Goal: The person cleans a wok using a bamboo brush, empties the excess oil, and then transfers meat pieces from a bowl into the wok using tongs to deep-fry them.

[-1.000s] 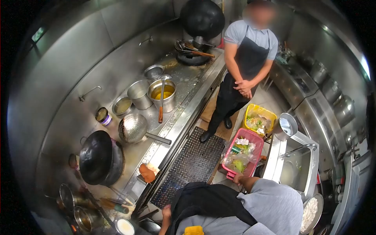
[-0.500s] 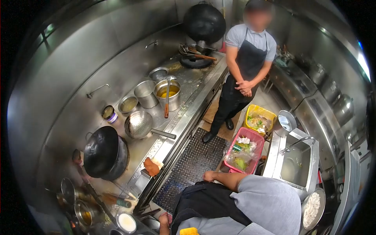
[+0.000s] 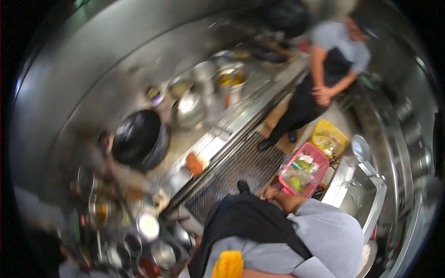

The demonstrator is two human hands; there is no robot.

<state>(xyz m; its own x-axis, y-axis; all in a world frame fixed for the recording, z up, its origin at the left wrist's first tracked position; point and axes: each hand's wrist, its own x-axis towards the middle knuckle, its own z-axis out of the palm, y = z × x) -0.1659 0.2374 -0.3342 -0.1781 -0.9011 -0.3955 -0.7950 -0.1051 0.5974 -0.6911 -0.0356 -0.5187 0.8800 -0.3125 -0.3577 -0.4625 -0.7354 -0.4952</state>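
My right hand [image 3: 271, 193] is low in front of my body, beside the near end of a pink basket [image 3: 320, 183]; motion smears its fingers, and contact with the basket is unclear. Only a small patch of skin from my left hand [image 3: 199, 242] shows at the left edge of my black apron [image 3: 250, 220], its fingers hidden. Clear plastic and green scraps fill the pink basket. Behind it stands a yellow basket [image 3: 342, 135] with more scraps. Something yellow [image 3: 228, 265] lies against my front at the bottom edge.
A co-worker [image 3: 340, 60] in a dark apron stands at the upper right, hands together. Left, the steel counter holds a black wok [image 3: 139, 141], a perforated ladle [image 3: 189, 110] and several pots. A sink [image 3: 354, 199] stands at right, and a dark mat [image 3: 232, 176] covers the floor.
The view has swung, shifting the counter items up and right. My right hand left the pink basket's edge, then came back beside it. My left hand has become mostly hidden. The co-worker's head has turned.
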